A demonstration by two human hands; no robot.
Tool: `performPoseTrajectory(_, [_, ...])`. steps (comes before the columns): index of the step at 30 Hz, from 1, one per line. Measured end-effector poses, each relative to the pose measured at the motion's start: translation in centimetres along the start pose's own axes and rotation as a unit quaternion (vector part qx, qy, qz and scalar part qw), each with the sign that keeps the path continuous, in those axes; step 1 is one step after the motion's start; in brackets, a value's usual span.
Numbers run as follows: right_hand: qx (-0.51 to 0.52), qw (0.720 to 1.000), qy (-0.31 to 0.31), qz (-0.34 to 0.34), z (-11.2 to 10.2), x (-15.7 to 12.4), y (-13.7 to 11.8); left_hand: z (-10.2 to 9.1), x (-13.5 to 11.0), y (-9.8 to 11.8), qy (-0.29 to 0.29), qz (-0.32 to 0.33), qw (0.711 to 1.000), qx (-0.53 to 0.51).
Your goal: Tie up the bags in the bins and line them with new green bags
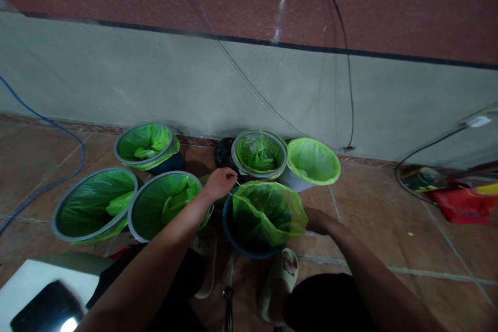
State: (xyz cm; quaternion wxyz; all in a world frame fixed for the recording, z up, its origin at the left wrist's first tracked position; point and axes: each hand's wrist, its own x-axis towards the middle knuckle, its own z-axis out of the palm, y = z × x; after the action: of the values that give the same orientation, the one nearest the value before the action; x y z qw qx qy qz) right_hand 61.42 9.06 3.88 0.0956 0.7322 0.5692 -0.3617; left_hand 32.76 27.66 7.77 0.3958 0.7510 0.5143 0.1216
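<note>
In front of my feet stands a dark blue bin (254,254) without a grey ring on its rim. A thin green bin bag (268,212) stands up out of it, its mouth spread wide. My left hand (222,183) is closed above the bin's left rim. From its fingertips a thin, pale, wire-like piece runs down to the rim; I cannot tell what it is. At the bag's right edge is my right hand (316,220), its fingers partly hidden behind the film and closed on it.
Several bag-lined bins stand around, such as a grey-rimmed bin (134,218) at left and a white bin (299,181) by the wall. A blue hose (80,158) crosses the left floor. A white box (42,280) bears a dark device. Red items (462,205) lie right.
</note>
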Motion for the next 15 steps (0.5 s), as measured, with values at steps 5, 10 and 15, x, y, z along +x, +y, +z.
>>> performPoseTrajectory(5, [-0.057, 0.996, 0.018, 0.061, -0.9, 0.6, -1.0, 0.4, 0.0, 0.1, 0.003, 0.007, 1.000, 0.016])
performPoseTrajectory(10, [-0.056, 0.996, 0.069, 0.005, -1.4, 0.2, -3.4, 1.1, -0.6, 0.9, 0.020, 0.020, 1.000, 0.010])
performPoseTrajectory(15, [-0.014, 0.995, 0.028, -0.092, -0.4, -0.8, -6.4, 3.5, -2.7, 2.3, -0.071, 0.230, 0.969, -0.046])
